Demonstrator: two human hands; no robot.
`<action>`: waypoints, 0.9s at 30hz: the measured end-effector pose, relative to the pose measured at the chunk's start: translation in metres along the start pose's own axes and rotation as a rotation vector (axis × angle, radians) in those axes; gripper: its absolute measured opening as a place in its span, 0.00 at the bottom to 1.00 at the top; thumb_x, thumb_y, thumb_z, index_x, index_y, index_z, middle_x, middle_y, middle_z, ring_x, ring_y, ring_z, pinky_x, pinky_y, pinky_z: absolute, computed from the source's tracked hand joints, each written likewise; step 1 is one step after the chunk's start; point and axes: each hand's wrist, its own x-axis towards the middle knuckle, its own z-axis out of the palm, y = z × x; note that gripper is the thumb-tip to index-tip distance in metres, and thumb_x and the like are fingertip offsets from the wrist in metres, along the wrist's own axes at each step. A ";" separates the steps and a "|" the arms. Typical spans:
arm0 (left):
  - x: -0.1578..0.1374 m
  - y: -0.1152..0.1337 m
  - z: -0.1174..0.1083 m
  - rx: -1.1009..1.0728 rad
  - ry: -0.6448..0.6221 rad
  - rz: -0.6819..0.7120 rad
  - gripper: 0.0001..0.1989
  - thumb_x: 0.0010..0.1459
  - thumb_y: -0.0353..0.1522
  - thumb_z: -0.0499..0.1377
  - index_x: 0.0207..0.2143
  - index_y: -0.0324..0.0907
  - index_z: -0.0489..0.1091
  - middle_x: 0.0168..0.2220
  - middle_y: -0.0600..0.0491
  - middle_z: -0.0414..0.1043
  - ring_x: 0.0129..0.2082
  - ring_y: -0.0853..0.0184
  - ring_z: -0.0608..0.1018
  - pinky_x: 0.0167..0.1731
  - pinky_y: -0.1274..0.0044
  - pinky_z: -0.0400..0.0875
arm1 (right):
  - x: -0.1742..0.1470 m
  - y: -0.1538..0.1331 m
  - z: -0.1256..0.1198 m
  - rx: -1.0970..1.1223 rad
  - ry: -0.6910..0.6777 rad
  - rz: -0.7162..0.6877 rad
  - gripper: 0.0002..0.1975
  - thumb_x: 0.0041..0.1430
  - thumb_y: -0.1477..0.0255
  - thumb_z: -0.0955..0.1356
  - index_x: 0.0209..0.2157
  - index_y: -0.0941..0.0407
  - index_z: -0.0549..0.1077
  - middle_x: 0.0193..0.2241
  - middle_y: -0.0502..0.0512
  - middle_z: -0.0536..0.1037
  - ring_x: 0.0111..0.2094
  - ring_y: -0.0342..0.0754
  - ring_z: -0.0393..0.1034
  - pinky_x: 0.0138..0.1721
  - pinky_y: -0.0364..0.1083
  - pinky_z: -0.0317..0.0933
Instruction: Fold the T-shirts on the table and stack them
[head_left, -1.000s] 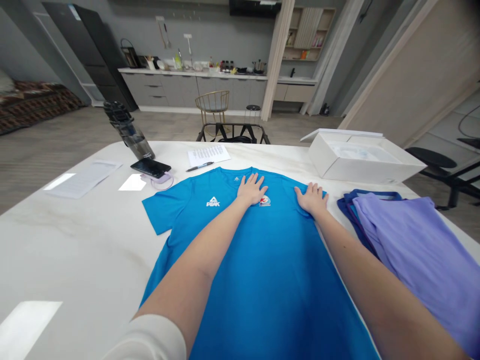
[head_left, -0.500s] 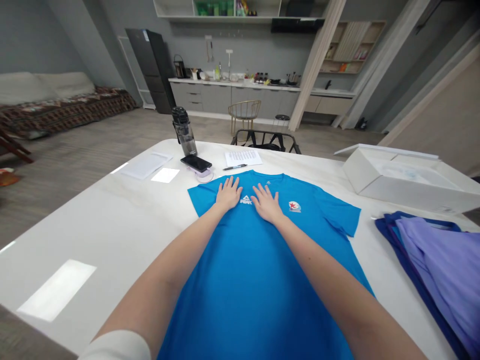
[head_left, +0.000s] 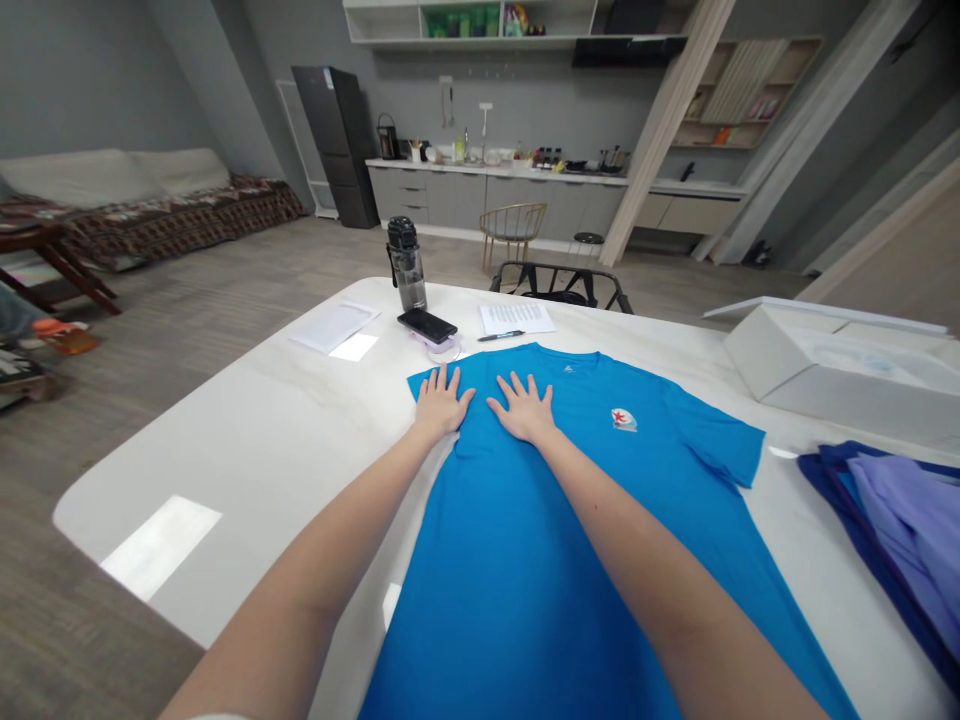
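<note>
A blue T-shirt (head_left: 525,560) lies spread flat on the white table, its neckline at the far side and its lower part running out of view toward me. My left hand (head_left: 442,402) rests flat with fingers spread on the left sleeve area. On the upper chest lies my right hand (head_left: 523,408), palm down and fingers apart; it covers the white chest print. A round red-and-white badge (head_left: 623,420) shows to the right of it. Neither hand grips anything.
Beyond the shirt are a pen (head_left: 501,336), a printed sheet (head_left: 517,319), a phone (head_left: 427,325), a water bottle (head_left: 407,265) and papers (head_left: 334,326). At right, folded clothes (head_left: 911,520) lie before an open white box (head_left: 847,370). A black chair (head_left: 562,285) stands behind the table.
My left hand has slid outward from the chest onto the left sleeve. My right hand has shifted left over the white print. The camera view has turned slightly left.
</note>
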 end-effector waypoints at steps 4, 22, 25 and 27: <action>-0.001 -0.004 -0.003 0.015 -0.002 -0.004 0.41 0.69 0.55 0.36 0.75 0.41 0.43 0.76 0.43 0.35 0.74 0.51 0.48 0.71 0.61 0.46 | 0.000 0.000 -0.002 0.007 -0.013 0.002 0.39 0.68 0.42 0.47 0.74 0.42 0.44 0.75 0.49 0.40 0.74 0.65 0.28 0.67 0.74 0.25; 0.001 0.040 -0.018 0.114 -0.003 0.281 0.35 0.72 0.49 0.38 0.74 0.42 0.46 0.75 0.46 0.42 0.74 0.57 0.49 0.71 0.62 0.44 | -0.009 0.060 -0.015 0.090 0.134 0.076 0.36 0.71 0.46 0.47 0.74 0.45 0.47 0.75 0.52 0.42 0.74 0.62 0.32 0.68 0.73 0.30; 0.006 0.075 -0.010 0.096 -0.059 0.388 0.35 0.71 0.50 0.38 0.74 0.46 0.47 0.75 0.48 0.41 0.75 0.56 0.47 0.72 0.60 0.43 | -0.014 0.110 -0.024 0.087 0.117 0.230 0.36 0.71 0.46 0.48 0.74 0.45 0.46 0.75 0.52 0.42 0.74 0.65 0.32 0.67 0.75 0.32; 0.011 0.097 -0.004 0.084 -0.091 0.423 0.34 0.72 0.50 0.38 0.74 0.47 0.48 0.76 0.49 0.40 0.75 0.56 0.46 0.72 0.59 0.42 | -0.019 0.143 -0.026 0.092 0.103 0.312 0.37 0.70 0.45 0.48 0.74 0.45 0.46 0.75 0.52 0.40 0.74 0.66 0.32 0.66 0.77 0.33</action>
